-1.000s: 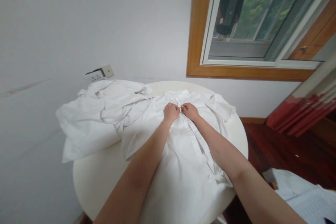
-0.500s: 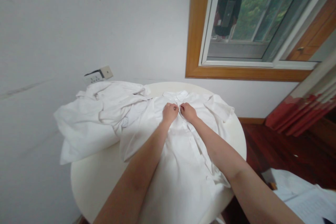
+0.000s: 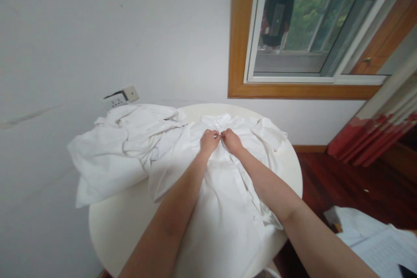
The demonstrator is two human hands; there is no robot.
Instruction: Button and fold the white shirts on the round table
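A white button-front shirt [image 3: 224,204] lies spread over the round white table [image 3: 120,226], its collar toward the wall and one short sleeve out at the right. My left hand [image 3: 209,141] pinches the shirt's front placket a little below the collar. Close beside it, my right hand [image 3: 232,140] pinches the placket's other edge, the fingertips of both hands nearly meeting. The small bit of cloth or button between the fingers is hidden. Lower down, the shirt front hangs loosely apart under my right forearm.
A crumpled heap of white clothes [image 3: 120,152] rests on the table's left side against the wall. Above it is a wall socket [image 3: 117,100]. A wood-framed window [image 3: 293,89] is at the back right, near a red and cream curtain [image 3: 361,139]. White cloth and papers [image 3: 374,243] lie lower right.
Both hands stay at the same spot on the shirt, and their fingertips have drawn slightly closer together. The whole view has shifted a little.
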